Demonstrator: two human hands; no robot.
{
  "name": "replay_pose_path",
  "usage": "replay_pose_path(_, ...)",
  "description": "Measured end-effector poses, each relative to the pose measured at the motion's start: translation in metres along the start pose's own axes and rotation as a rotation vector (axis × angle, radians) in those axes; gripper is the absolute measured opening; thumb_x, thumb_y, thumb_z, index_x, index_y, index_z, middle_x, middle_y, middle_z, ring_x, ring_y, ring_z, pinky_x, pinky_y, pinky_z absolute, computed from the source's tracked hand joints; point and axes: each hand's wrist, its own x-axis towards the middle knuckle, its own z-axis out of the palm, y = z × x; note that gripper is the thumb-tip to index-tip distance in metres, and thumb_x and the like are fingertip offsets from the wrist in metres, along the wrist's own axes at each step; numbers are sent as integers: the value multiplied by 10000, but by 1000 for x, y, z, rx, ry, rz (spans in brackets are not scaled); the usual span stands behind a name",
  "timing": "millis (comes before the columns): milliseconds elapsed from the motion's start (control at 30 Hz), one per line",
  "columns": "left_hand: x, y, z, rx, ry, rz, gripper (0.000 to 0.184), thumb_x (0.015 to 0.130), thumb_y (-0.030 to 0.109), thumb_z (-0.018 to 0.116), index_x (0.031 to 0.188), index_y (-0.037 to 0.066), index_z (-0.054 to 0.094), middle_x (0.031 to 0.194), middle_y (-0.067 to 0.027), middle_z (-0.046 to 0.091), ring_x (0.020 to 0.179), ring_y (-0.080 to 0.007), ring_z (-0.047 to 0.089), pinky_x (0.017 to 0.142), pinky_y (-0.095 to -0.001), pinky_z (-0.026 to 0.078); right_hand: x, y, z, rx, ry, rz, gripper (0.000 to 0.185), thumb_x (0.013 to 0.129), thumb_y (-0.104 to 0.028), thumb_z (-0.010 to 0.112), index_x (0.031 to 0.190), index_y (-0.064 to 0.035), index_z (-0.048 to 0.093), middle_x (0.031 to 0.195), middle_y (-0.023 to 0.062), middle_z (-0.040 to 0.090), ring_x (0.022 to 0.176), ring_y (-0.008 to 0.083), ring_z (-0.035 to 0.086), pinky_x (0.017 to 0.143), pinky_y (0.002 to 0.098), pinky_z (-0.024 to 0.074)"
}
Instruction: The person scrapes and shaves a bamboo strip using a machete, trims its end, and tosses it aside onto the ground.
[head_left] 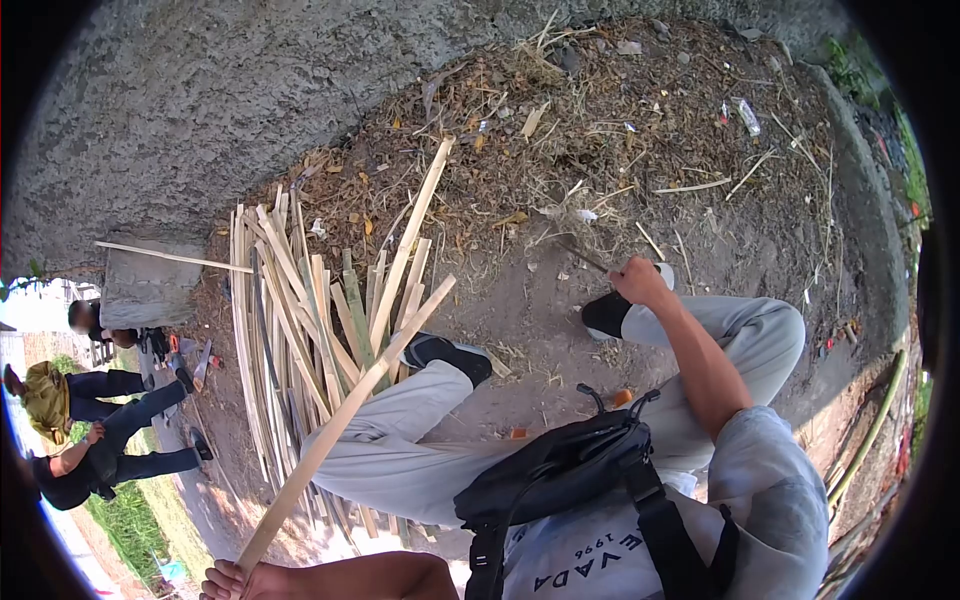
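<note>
My left hand (230, 580) is closed around one end of a long, pale bamboo strip (335, 425). The strip slants up across my left shin, and its free end lies over a heap of similar bamboo strips (290, 310). My right hand (640, 281) is held near my right foot, gripping what looks like a knife (583, 256) with a dark, narrow blade. Its blade points away to the upper left, low over the dirt and apart from the strip. My fingers hide the handle.
A rough grey wall (230, 110) runs along the far side. Leaf litter, shavings and a plastic bottle (748, 117) lie on the ground. A concrete curb (868, 220) stands at right. People (125, 440) stand at far left. A black bag (560, 470) hangs at my front.
</note>
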Motion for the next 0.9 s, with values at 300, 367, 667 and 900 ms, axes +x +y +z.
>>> replay_pose_path(300, -2, 0, 5, -25, -10, -30, 262, 962, 337, 493, 802, 135, 540, 611, 7, 434, 529, -171, 412, 492, -320, 335, -23, -65, -32, 312, -858, 93, 442, 903, -317, 583, 645, 35, 653, 538, 80, 611, 431, 158, 556, 447, 322, 455)
replay_pose_path(367, -4, 1, 8, -9, 16, -14, 255, 963, 331, 495, 804, 136, 537, 610, 6, 431, 527, -170, 410, 494, -319, 333, -19, -64, -27, 331, -872, 126, 440, 903, -304, 581, 619, 26, 646, 532, 83, 608, 422, 162, 551, 438, 326, 450)
replay_pose_path(667, -6, 5, 17, 80, 81, 47, 243, 949, 340, 513, 806, 144, 530, 601, 17, 405, 523, -159, 400, 505, -304, 320, 19, -34, -30, 355, -551, 275, 443, 874, -327, 616, 608, 26, 647, 538, 101, 622, 457, 178, 596, 449, 328, 484)
replay_pose_path(900, -1, 8, 8, 32, -16, 16, 240, 933, 344, 532, 807, 140, 541, 597, 16, 427, 511, -158, 407, 488, -306, 323, 21, -21, -27, 67, -99, 92, 428, 856, -366, 609, 729, 34, 690, 719, 241, 664, 754, 398, 675, 736, 456, 549)
